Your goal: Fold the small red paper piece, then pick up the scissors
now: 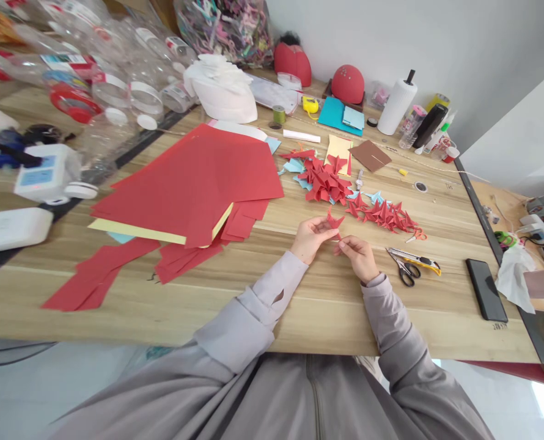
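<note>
Between the fingertips of my left hand (312, 238) is a small folded red paper piece (334, 222) with pointed tips. My right hand (359, 256) pinches at its lower end, just right of the left fingers; a bit of red shows by its fingertips. Beyond my hands lies a heap of folded red paper pieces (324, 180), with some light blue ones among them. A second cluster of red folded pieces (386, 215) lies to the right. Large red paper sheets (217, 165) are stacked on the left, with cut red strips (98, 275) in front.
Black-handled scissors (407, 272) and a yellow utility knife (419, 260) lie right of my hands, near small orange scissors (419, 235). A phone (486, 290) rests at the right edge. Plastic bottles (111, 85) crowd the back left. A white bottle (397, 104) stands behind.
</note>
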The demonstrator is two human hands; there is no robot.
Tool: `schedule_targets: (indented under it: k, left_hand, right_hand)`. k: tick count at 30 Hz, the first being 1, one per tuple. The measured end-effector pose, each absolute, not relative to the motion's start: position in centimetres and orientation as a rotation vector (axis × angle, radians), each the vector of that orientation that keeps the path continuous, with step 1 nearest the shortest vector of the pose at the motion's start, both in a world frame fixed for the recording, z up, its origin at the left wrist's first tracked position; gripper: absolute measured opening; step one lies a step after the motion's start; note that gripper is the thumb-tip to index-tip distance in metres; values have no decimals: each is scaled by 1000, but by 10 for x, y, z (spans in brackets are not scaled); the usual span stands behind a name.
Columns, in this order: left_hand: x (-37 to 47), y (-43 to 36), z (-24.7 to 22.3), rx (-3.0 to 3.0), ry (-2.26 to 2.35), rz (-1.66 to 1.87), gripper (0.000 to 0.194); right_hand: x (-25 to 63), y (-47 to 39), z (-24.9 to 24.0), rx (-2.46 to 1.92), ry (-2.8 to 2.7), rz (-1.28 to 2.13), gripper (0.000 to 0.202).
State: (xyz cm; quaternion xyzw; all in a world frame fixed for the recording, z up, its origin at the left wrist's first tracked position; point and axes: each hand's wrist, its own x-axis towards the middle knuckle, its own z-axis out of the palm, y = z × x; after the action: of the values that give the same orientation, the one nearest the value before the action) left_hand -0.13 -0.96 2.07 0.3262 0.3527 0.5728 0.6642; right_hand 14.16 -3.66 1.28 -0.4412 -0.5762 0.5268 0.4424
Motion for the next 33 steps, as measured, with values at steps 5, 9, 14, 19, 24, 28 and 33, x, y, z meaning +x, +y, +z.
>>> schedule_targets:
  k: [5, 9, 14, 19, 24, 28, 33]
  left_hand:
    - [-3, -9, 23, 668, 763, 1307, 34]
    - [-2, -9, 21, 682, 774, 1320, 35]
    - [2, -10, 15, 831, 843, 1329, 32]
    - [2, -10, 14, 868, 854, 1304, 30]
    - [0, -11, 17, 926, 839, 1276, 32]
    - [0, -12, 19, 966, 844, 1272, 30]
    - [2, -13, 18, 843, 791, 1300, 25]
  right_hand:
    - [143, -35, 14, -1074, -1286, 1357, 28]
    - [141, -35, 13, -1120, -1325, 1283, 28]
    - [138, -37, 7, -1199, -1425, 1156, 25]
    - [139, -37, 8, -1161, -1426, 1186, 27]
    - [139, -37, 11, -1136, -1369, 1257, 31]
    - [139, -36, 9, -1175, -1397, 1256, 30]
    - [141, -32, 9, -1173, -1284, 1290, 29]
